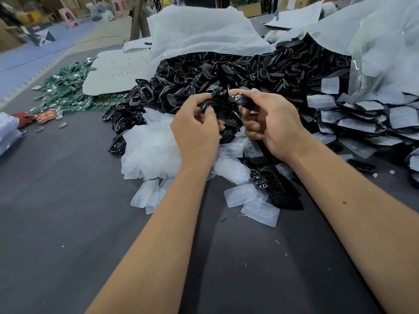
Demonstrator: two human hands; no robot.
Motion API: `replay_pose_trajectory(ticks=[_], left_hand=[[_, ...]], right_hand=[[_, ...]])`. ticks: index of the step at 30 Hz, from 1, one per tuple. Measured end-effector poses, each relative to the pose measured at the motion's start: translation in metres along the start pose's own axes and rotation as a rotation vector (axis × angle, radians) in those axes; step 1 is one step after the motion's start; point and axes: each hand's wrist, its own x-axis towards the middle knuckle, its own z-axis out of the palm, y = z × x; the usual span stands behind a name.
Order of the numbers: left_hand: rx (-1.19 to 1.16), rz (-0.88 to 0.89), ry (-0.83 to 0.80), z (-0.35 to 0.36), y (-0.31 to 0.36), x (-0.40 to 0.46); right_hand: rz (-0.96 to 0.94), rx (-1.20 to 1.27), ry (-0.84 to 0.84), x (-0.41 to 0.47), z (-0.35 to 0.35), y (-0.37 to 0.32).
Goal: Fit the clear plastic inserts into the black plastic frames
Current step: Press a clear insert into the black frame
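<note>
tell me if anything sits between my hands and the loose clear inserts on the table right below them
Nothing visible blocks them. The left hand and right hand each already grip a black frame, so neither is free. The clear inserts lie uncovered on the table, with open air above.

Two hands (pixel 197 128), countless black frames (pixel 215 71) (one heap), many clear inserts (pixel 259 209)

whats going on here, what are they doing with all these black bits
A person is assembling small plastic parts at a grey table. The left hand grips a black plastic frame and the right hand pinches another black piece, both raised in front of a big pile of black frames. Clear plastic inserts lie loose below the hands. Frames already fitted with inserts are stacked to the right.
</note>
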Motion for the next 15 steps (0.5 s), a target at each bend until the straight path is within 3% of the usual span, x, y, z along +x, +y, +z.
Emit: replay_pose_trajectory(ticks=[7, 15], left_hand=[[-0.015, -0.051, 0.009, -0.0009, 0.0005, -0.0005], [-0.104, -0.148, 0.02, 0.0012, 0.0022, 0.002]], right_hand=[[-0.188, -0.239, 0.09, -0.0038, 0.0021, 0.0032], [-0.324, -0.311, 0.2, -0.0023, 0.0002, 0.0052]])
